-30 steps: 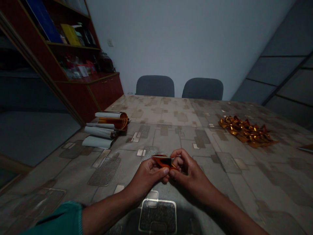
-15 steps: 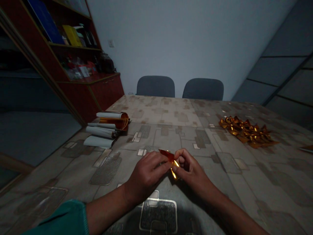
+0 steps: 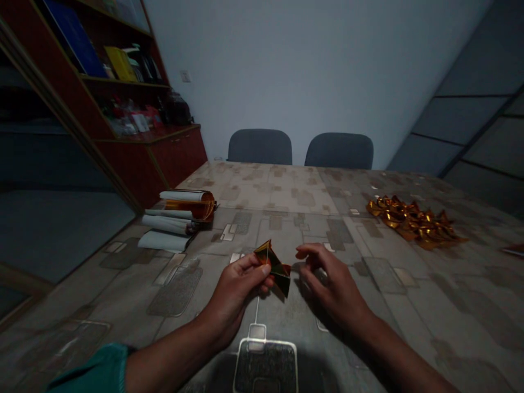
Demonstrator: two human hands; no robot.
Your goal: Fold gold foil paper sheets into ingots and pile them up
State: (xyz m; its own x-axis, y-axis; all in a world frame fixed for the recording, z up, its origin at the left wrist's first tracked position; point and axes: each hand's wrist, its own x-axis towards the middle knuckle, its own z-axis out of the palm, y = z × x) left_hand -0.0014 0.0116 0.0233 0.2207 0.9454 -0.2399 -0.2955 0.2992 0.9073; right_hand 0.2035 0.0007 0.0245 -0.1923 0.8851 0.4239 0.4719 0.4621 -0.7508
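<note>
Right hand [image 3: 333, 279]: drawn back off the foil since half a second ago, when both hands were pinching it; now just to the right of it, fingers curled, thumb and forefinger apart with nothing between them.
Left hand [image 3: 240, 290]: turned since that frame so the thumb shows on top; thumb and fingers are clamped together on the folded gold piece [image 3: 280, 269] at its left side.
Folded gold piece: held up in front of the person, between the two hands but touched only by the left; one point stands up, another hangs down to the right. Its inner folds are dark and small, so how many layers it has is hard to tell.
Teal sleeve [image 3: 96, 370]: on the left arm, at the bottom left of the view.
Patterned tablecloth [image 3: 268, 191]: spread beneath both hands, with rounded rectangles in brown, grey and pale tones.
Curled sheets [image 3: 167, 225]: lying to the left, beyond the left hand, pale grey outside, with gold showing in the upper curl.
Gold pile [image 3: 415, 222]: pointed, shiny pieces lying close together, well off to the right.
Grey chairs [image 3: 260, 147]: two backs behind the far table edge.
Red-brown cabinet [image 3: 178, 155]: far left, its shelves filled with assorted items.
</note>
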